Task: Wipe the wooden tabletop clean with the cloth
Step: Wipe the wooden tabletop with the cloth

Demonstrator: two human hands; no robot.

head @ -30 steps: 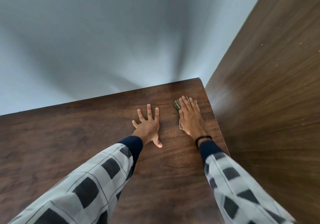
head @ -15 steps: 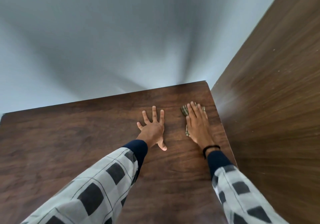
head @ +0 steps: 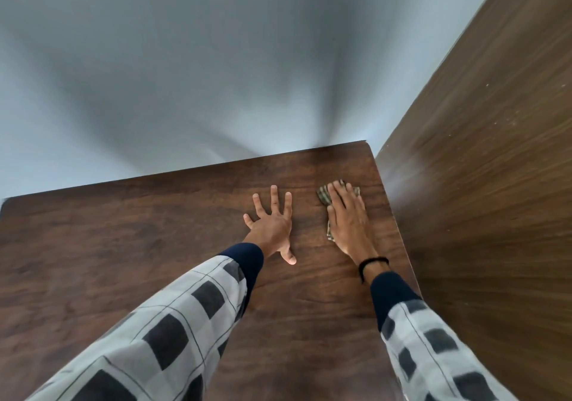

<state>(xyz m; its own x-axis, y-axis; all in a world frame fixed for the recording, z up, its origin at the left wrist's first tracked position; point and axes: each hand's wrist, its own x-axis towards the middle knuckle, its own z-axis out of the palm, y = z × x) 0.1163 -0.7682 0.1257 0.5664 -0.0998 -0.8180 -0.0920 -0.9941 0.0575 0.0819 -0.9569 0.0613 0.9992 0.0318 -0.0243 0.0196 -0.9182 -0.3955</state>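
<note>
The dark wooden tabletop fills the lower part of the head view. A small striped cloth lies near its far right corner. My right hand presses flat on the cloth with straight fingers and covers most of it; only the cloth's left edge and far corners show. My left hand rests flat on the bare wood just left of it, fingers spread, holding nothing.
A tall dark wooden panel stands along the table's right edge, close to my right hand. A pale grey wall rises behind the far edge. The table's far left corner is in view.
Both hands and the cloth sit slightly lower and further right in the picture, mostly from the camera shifting. My right hand still presses the cloth near the far right corner.
</note>
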